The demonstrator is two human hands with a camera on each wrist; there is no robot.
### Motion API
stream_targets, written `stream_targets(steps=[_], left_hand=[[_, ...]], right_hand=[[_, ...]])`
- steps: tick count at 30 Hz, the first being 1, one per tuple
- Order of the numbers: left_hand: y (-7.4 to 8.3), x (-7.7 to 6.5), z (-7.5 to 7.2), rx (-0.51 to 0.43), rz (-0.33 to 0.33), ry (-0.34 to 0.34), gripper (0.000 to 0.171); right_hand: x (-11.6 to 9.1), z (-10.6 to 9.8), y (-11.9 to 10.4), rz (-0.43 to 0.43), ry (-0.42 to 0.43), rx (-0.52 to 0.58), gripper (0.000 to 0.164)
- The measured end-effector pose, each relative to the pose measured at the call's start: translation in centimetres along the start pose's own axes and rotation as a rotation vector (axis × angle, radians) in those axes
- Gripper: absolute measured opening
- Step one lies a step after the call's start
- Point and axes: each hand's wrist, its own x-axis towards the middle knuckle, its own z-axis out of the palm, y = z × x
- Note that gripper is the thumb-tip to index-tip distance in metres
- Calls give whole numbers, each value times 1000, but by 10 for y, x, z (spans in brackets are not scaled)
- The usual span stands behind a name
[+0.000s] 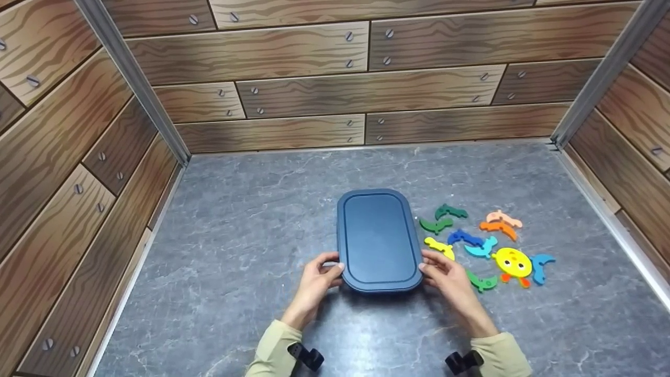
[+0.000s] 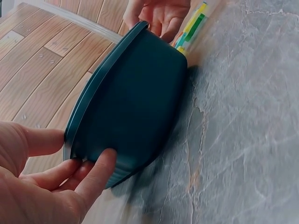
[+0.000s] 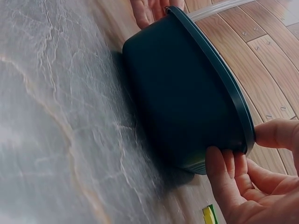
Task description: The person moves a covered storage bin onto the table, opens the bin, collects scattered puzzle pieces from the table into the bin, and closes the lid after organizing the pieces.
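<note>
A dark blue rectangular box [image 2: 135, 88] with rounded corners wears its flat lid [image 1: 381, 235] near the middle of the table. My left hand [image 1: 316, 277] holds the near left edge, thumb at the lid's rim and fingers below it against the side wall. On the opposite edge my right hand [image 1: 453, 280] grips the rim the same way, thumb on top and fingers under. The lid hides whatever the box contains. Whether its base fully touches the table cannot be told.
Right of the box lie several colourful curved puzzle pieces, among them an orange one [image 1: 499, 229], a dark blue one [image 1: 465, 238] and a green one [image 1: 481, 281]. A yellow face piece [image 1: 513, 263] lies with them. Wood-patterned walls [image 1: 303, 94] enclose the grey marbled table [image 1: 235, 220].
</note>
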Motion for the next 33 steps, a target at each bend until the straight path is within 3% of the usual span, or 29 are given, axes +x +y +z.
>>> stream_targets(steps=[15,25,33], left_hand=[[0,0,9,-10,16,14,36],[2,0,12,-32,20,27,43],[1,0,13,-39,11,26,40]], right_hand=[[0,-4,2,14,16,23,45],[0,-3,5,-41,10,74,41],[-1,-3,4,-56,14,37,40]])
